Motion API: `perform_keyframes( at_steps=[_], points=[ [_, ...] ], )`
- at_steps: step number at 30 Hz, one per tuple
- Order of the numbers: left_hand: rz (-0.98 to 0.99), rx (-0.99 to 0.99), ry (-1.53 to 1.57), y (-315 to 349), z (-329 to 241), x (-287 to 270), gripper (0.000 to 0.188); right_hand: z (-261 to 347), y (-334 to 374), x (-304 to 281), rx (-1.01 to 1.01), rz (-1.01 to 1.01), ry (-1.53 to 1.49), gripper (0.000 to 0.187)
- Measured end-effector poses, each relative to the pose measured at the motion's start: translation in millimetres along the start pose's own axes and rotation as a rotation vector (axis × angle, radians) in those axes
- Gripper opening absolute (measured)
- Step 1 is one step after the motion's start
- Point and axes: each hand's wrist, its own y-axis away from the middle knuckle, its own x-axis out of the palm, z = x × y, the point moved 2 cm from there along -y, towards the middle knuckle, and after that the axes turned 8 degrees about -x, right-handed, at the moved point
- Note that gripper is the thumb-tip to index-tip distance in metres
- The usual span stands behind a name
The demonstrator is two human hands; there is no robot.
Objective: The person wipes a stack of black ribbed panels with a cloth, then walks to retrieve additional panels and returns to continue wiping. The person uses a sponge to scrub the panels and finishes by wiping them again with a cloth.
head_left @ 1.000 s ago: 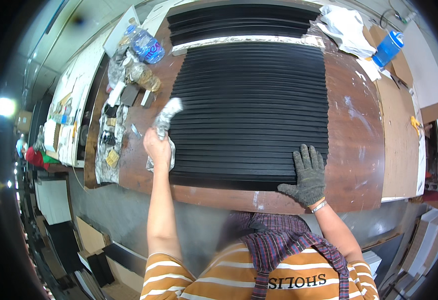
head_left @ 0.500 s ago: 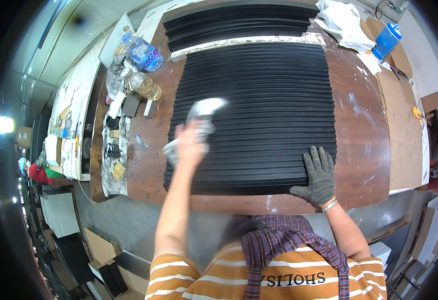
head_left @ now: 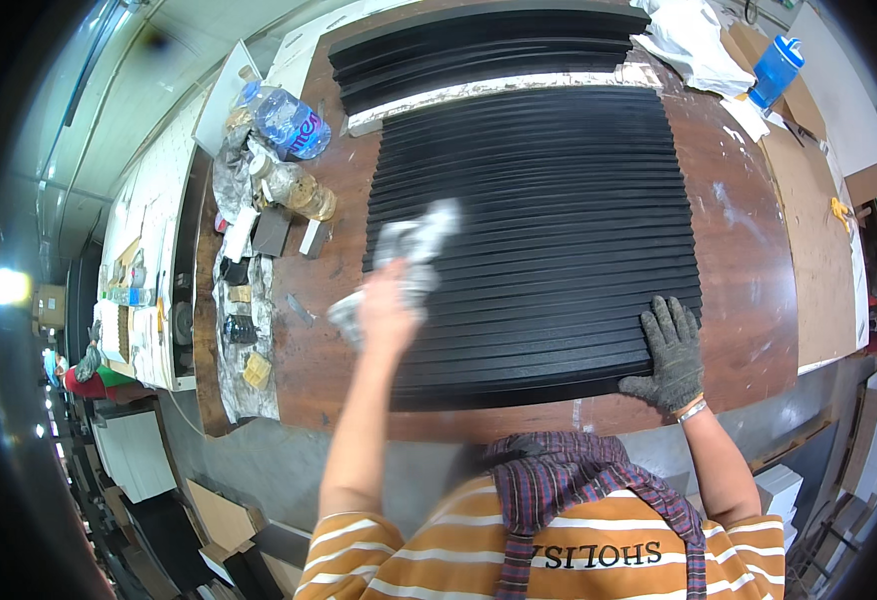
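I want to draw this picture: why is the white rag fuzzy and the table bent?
Head view: the rag under the left hand is smeared by motion blur; the gloved right hand looks sharp. The fisheye lens bends the table edges, and a lamp glares at the left rim.

A row of ribbed strips [head_left: 549,230] lies side by side across the middle of the frame, on the table [head_left: 749,260]. The left hand [head_left: 389,310] sits on the strips' left part, a crumpled cloth [head_left: 414,250] under and ahead of it. The right hand [head_left: 671,350] rests flat on the strips' lower right corner. Above the row — toward the top of the frame — a second stack of strips [head_left: 479,50] lies. To the left of the row stand a plastic bottle [head_left: 284,120] and a jar [head_left: 304,195], with small clutter [head_left: 244,300] below them along the table's left edge. At upper right — a lidded bottle [head_left: 774,70] beside crumpled sheets [head_left: 694,45].
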Motion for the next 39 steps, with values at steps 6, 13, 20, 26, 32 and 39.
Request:
perform_keyframes(
  at_steps=[6, 13, 20, 26, 32, 39],
  points=[
    [-0.31, -0.508, 0.227, -22, 112, -75, 0.025, 1, -3, -4, 0.015, 0.004, 0.01, 0.116],
    [0.043, -0.136, 0.077, -74, -126, 75, 0.05, 0, -1, -7, -0.026, -0.02, 0.012, 0.11],
    [0.385, 0.253, 0.617, -74, -381, 164, 0.037, 0, -6, -7, -0.01, 0.002, -0.007, 0.104],
    [0.338, 0.075, 0.761, -143, -351, 72, 0.031, -13, 3, -17, -0.033, 0.007, -0.195, 0.091],
    [0.323, -0.192, 1.031, -200, -304, 38, 0.016, -102, -39, -33, 0.449, -0.431, -0.446, 0.093],
    [0.406, 0.741, 0.304, -126, -338, 156, 0.055, -155, -129, -3, 0.477, -0.2, -0.524, 0.117]
  ],
)
